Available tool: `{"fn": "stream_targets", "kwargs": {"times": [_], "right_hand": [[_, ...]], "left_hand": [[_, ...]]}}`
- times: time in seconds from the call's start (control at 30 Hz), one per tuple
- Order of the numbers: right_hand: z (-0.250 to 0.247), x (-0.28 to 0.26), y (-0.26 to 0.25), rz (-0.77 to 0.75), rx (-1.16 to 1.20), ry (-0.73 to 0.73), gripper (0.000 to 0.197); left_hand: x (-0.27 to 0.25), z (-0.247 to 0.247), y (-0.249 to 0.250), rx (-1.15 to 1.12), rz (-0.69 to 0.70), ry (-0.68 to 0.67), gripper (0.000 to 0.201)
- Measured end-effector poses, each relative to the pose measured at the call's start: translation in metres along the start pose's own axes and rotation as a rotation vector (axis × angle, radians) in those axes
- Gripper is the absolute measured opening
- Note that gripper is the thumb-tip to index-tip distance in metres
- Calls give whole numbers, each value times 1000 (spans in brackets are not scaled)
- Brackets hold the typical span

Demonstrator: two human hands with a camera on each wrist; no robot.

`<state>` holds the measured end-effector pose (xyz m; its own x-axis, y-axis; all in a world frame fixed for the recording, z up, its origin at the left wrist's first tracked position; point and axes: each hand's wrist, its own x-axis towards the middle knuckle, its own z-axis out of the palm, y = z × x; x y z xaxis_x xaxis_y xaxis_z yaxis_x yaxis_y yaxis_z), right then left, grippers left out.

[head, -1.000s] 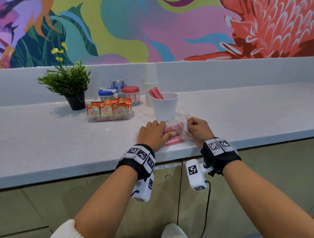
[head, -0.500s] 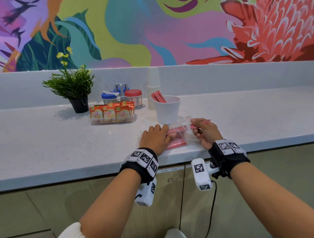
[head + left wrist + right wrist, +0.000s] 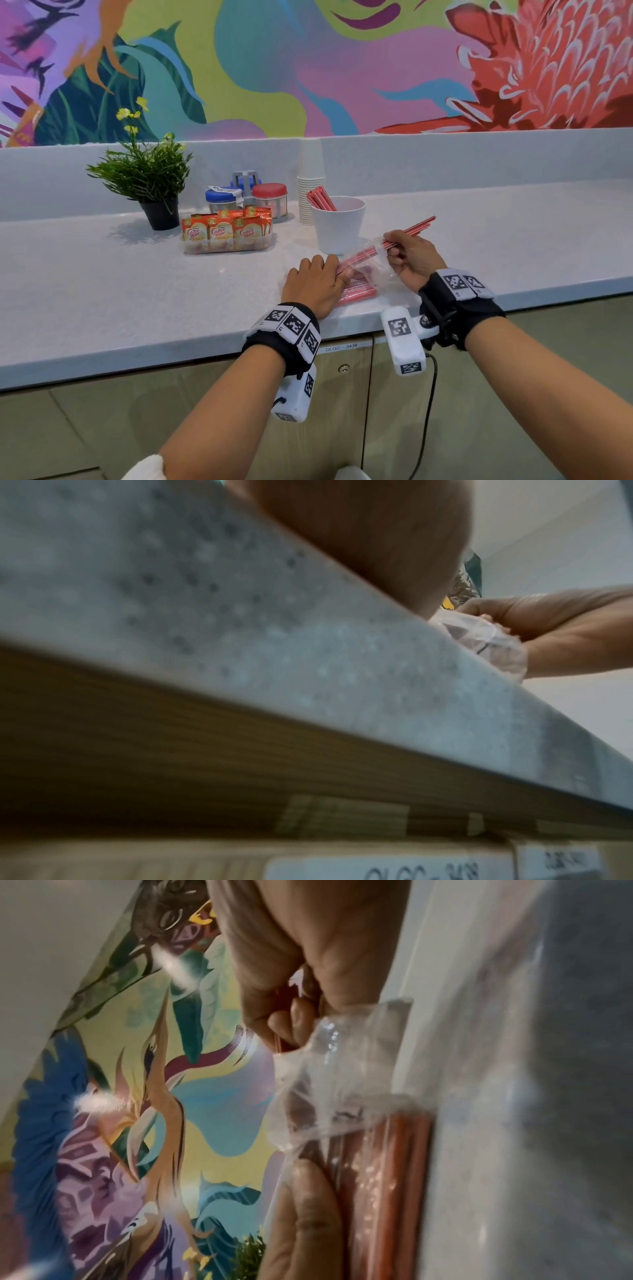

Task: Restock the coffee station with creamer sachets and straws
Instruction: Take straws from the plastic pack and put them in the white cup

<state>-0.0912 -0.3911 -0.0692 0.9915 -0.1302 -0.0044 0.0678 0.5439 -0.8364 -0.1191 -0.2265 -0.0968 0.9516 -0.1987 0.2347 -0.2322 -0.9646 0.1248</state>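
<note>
A clear plastic bag of red straws lies at the counter's front edge. My left hand presses down on the bag's left end, fingers laid over it. My right hand pinches a few red straws that stick halfway out of the bag's mouth, slanting up to the right. In the right wrist view the curled fingers hold the straws above the bag. A white cup behind the bag holds several red straws. A clear tray of orange creamer sachets stands to its left.
A potted plant stands at the back left. Two lidded jars in a caddy and a stack of paper cups sit behind the tray and cup. The counter runs bare to the right. Cabinet doors lie below its edge.
My right hand has drawn a few straws out of the bag, up and to the right. The left hand has stayed pressing on the bag.
</note>
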Motion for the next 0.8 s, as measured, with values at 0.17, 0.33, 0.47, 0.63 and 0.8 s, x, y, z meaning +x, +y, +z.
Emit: {"fn": "stream_targets", "kwargs": {"times": [0.17,0.33,0.47,0.63,0.8], "right_hand": [[10,-6,6,-37,-200,23,26],[23,1,-12,-196,-143,134,40],[30,3,-32,-339,-203,113,39],[36,3,-42,-497,-478,88,39],[22,3,-18,-406,-624,90,36]], "left_hand": [[0,-1,1,8,-8,-4,47],[-1,-1,1,-35,-16,9,43],[-2,-1,0,-155,12,59,42],[-3,-6,-3,-188,52,-6,39],[-1,-13,-1,-114,32,-186,55]]}}
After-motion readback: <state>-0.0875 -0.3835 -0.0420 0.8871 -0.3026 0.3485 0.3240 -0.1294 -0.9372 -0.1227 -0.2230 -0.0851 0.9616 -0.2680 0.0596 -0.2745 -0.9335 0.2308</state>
